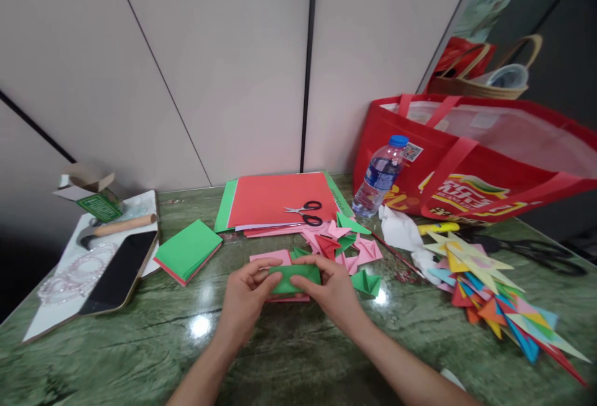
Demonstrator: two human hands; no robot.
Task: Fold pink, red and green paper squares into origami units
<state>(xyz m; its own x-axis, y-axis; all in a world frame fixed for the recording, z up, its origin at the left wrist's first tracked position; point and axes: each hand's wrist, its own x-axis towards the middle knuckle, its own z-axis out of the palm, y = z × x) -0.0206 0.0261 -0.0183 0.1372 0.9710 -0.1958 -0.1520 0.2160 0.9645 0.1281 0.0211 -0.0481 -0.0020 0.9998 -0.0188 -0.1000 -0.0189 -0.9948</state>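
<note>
A folded piece of green paper (295,276) is held between both my hands just above the green marble table (289,344). My left hand (245,297) pinches its left end, fingers curled. My right hand (329,288) grips its right end with the thumb on top. Under the green piece lies a pink paper square (269,257). Just behind my hands sits a cluster of small folded pink, red and green paper pieces (347,244).
A stack of green squares (188,249) lies at left, beside a phone (119,272), a hammer (114,227) and a small box (88,196). Behind are large red sheets (275,198) with scissors (305,212), a water bottle (379,177) and a red bag (471,157). Colourful folded triangles (494,297) lie at right.
</note>
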